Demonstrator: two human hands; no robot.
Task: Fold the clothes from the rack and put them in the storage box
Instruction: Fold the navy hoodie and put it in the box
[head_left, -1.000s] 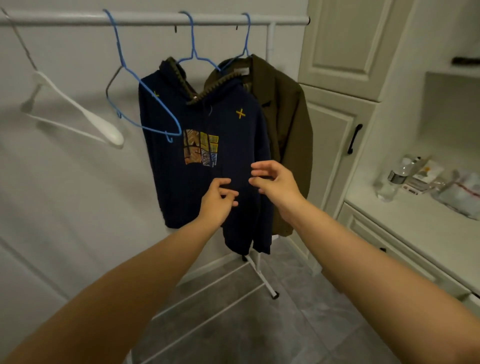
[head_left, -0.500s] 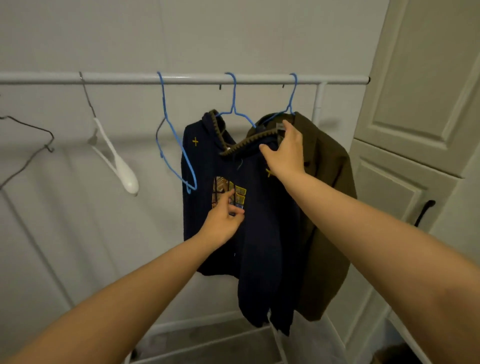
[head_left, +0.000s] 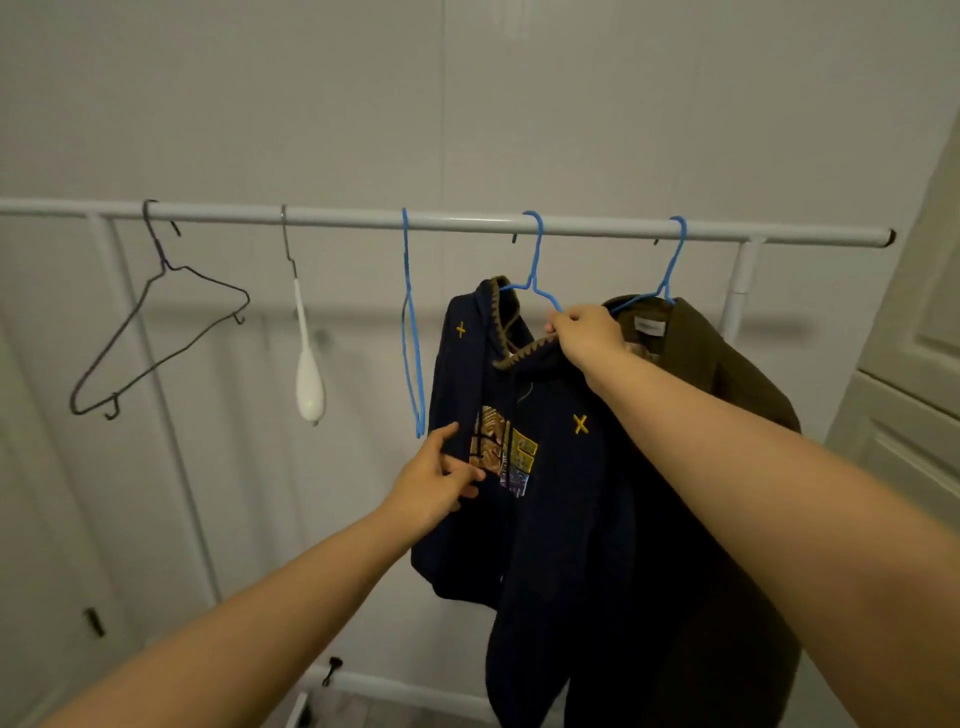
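Observation:
A navy hoodie (head_left: 561, 509) with yellow crosses and a colourful chest print hangs from a blue hanger (head_left: 535, 260) on the white rack rail (head_left: 332, 221). My right hand (head_left: 584, 332) grips the hanger's right shoulder together with the hoodie's collar. My left hand (head_left: 434, 480) pinches the hoodie's front at the left edge of the print. An olive-brown jacket (head_left: 727, 395) hangs right behind it on a second blue hanger (head_left: 670, 270). No storage box is in view.
Three bare hangers hang on the rail to the left: a dark wire hanger (head_left: 161, 332), a white plastic hanger (head_left: 306, 369) and a blue hanger (head_left: 413, 332). A cream cabinet door (head_left: 914, 332) stands at the right. The rack's right post (head_left: 740, 291) rises behind the jacket.
The view has tilted up toward the rail. My right hand rose from the hoodie's chest to the collar and hanger. My left hand shifted left on the hoodie's front.

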